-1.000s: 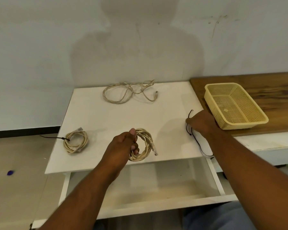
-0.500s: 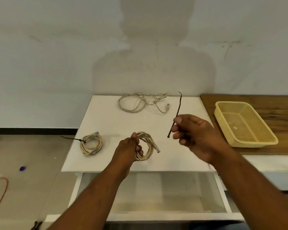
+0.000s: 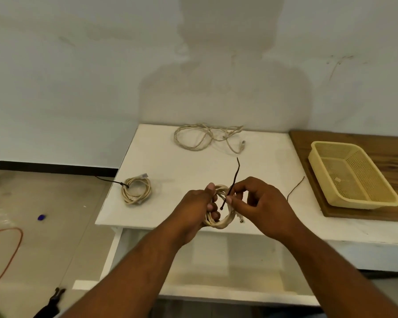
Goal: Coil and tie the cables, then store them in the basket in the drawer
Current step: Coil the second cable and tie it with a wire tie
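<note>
Faces a white bench [image 3: 170, 164] with a drawer [image 3: 228, 278] pulled open underneath. Has a wooden board [image 3: 386, 143] to the right with a yellow basket [image 3: 359, 204] on it, not in the drawer. Has a loose cable [image 3: 189, 143] at the back of the bench and a tied coil [image 3: 137, 191] near its left edge. Holds a third cable coil [image 3: 221, 223] above the front edge in the left hand [image 3: 197, 207], grip curled round the loops. Pinches a black tie [image 3: 234, 177] upright in the right hand [image 3: 264, 203], grip closed on it between thumb and forefinger, lower end in front of the coil. Has a spare tie [image 3: 295, 189] lying just right of the hands.
</note>
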